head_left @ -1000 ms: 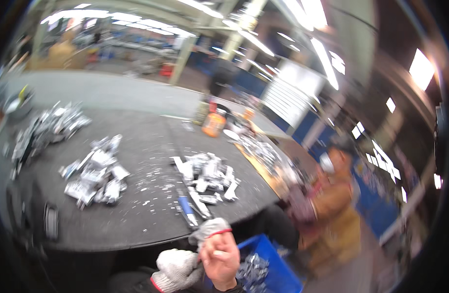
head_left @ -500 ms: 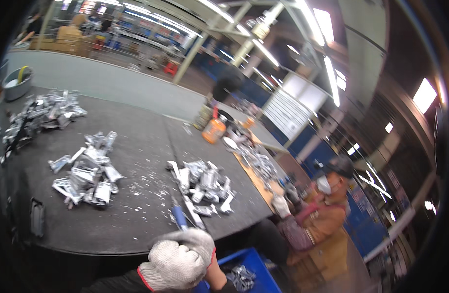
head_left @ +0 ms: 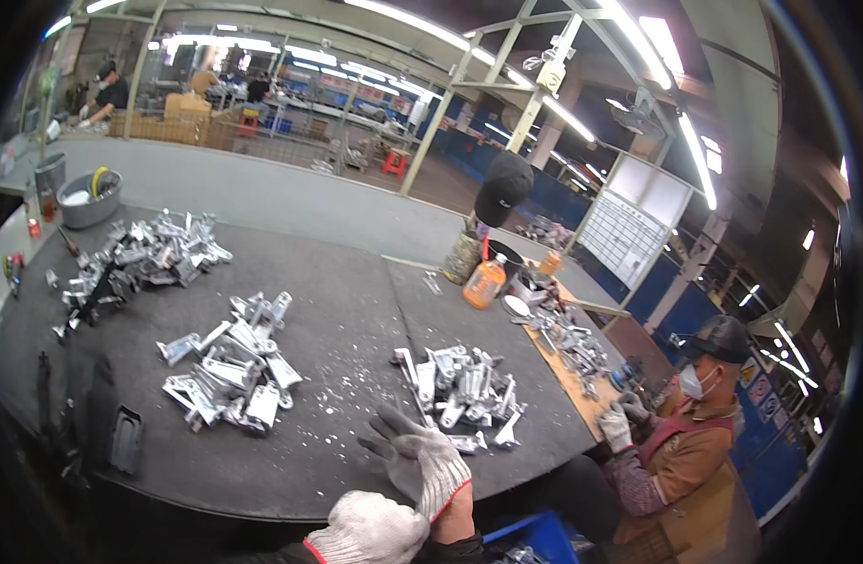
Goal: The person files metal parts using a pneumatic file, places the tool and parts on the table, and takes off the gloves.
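Observation:
Both my hands wear whitish knit gloves with red cuff edges, together at the near table edge. My right hand (head_left: 414, 458) has its fingers stretched and spread, showing grey-coated fingers and palm. Against its heel, my left hand (head_left: 370, 528) is closed at the cuff of the right glove (head_left: 450, 477); its fingertips are hidden. Just beyond the right hand lies a pile of silvery metal parts (head_left: 469, 383). A second pile of metal parts (head_left: 239, 367) lies to the left, and a larger heap (head_left: 159, 249) at the far left.
The dark tabletop (head_left: 337, 282) carries scattered metal flakes. Below its near edge stands a blue bin (head_left: 539, 540) with metal parts. A co-worker (head_left: 685, 432) sits at right by a wooden board (head_left: 567, 381). An orange bottle (head_left: 485, 282) and grey basin (head_left: 91, 199) stand farther back.
The view has swung left, shifting the scene rightward. My right hand's fingers have spread, while my left stays closed against it. The blue-handled tool seen beyond my hands before no longer shows.

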Action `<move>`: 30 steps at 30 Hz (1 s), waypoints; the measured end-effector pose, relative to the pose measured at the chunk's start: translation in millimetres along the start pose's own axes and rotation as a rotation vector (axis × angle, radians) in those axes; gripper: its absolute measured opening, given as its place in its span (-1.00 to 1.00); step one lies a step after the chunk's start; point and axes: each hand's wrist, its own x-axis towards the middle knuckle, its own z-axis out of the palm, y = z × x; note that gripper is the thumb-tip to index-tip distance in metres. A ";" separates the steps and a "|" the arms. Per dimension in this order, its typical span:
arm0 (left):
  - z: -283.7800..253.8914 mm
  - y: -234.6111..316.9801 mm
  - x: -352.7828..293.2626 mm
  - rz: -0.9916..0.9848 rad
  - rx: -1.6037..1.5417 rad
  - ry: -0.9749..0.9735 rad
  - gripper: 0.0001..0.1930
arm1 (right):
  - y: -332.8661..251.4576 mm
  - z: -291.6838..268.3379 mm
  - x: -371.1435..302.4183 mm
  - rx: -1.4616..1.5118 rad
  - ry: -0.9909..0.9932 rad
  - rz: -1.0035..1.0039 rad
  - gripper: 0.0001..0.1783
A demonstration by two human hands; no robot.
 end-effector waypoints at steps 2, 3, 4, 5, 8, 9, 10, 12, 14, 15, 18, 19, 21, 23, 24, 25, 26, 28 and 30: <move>-2.3 -1.0 2.2 0.051 0.021 0.001 -0.79 | 8.4 10.0 4.6 -0.170 0.112 -0.036 -0.39; -0.3 0.2 3.8 0.038 0.011 -0.035 -0.78 | 13.4 11.6 3.6 -0.183 0.165 -0.089 -0.40; 2.8 1.9 5.1 0.028 -0.007 -0.074 -0.78 | 20.0 11.7 0.5 -0.197 0.228 -0.141 -0.41; 4.8 0.7 3.6 0.027 -0.011 -0.078 -0.77 | 25.6 9.2 -5.1 -0.213 0.302 -0.190 -0.42; 13.9 2.9 -0.1 0.060 -0.081 -0.122 -0.78 | 37.3 -2.4 -27.7 -0.239 0.515 -0.261 -0.43; 16.9 5.9 -0.4 0.065 -0.086 -0.091 -0.81 | 36.9 -5.3 -33.6 -0.333 0.544 -0.280 -0.46; 18.6 8.2 -0.5 0.064 -0.094 -0.108 -0.81 | 34.8 -6.3 -37.4 -0.573 0.570 -0.396 -0.50; 20.5 12.6 2.1 0.132 0.001 -0.125 -0.84 | 25.1 -3.0 -43.1 -0.589 0.546 -0.502 -0.59; 20.7 14.0 6.7 0.120 0.040 -0.140 -0.85 | 10.7 3.7 -48.4 -0.560 0.442 -0.474 -0.58; 20.6 13.1 9.1 0.120 0.052 -0.155 -0.85 | 2.8 6.9 -49.7 -0.667 0.221 -0.505 -0.50; 19.6 8.0 11.1 0.111 0.059 -0.210 -0.85 | -7.5 13.3 -46.1 -0.499 0.310 -0.224 -0.41; 19.1 7.3 9.2 0.092 0.029 -0.166 -0.85 | -8.2 12.3 -45.3 -0.491 0.320 -0.214 -0.41; 18.4 9.6 4.4 0.027 -0.019 -0.153 -0.86 | -5.5 6.2 -40.9 -0.556 0.292 -0.166 0.06; 17.2 14.2 1.0 0.033 -0.015 -0.159 -0.85 | 0.4 -2.3 -34.7 -0.405 0.285 -0.184 -0.12; 16.5 16.7 1.0 0.052 0.003 -0.145 -0.85 | 3.0 -6.7 -30.2 -0.265 0.269 -0.226 -0.29; 15.1 17.0 2.6 0.076 0.035 -0.183 -0.85 | 4.5 -10.9 -26.7 -0.128 0.266 -0.245 -0.45; 13.6 16.5 4.5 0.077 0.040 -0.184 -0.85 | 5.2 -14.3 -23.3 -0.123 0.247 -0.275 -0.45; 11.0 9.8 11.9 0.196 0.058 -0.181 -0.85 | 4.9 -17.7 -18.0 -0.089 0.272 -0.591 -0.43; 10.9 -1.5 19.8 0.194 0.118 -0.408 -0.86 | 3.5 -15.7 -17.9 0.110 0.390 -0.604 -0.40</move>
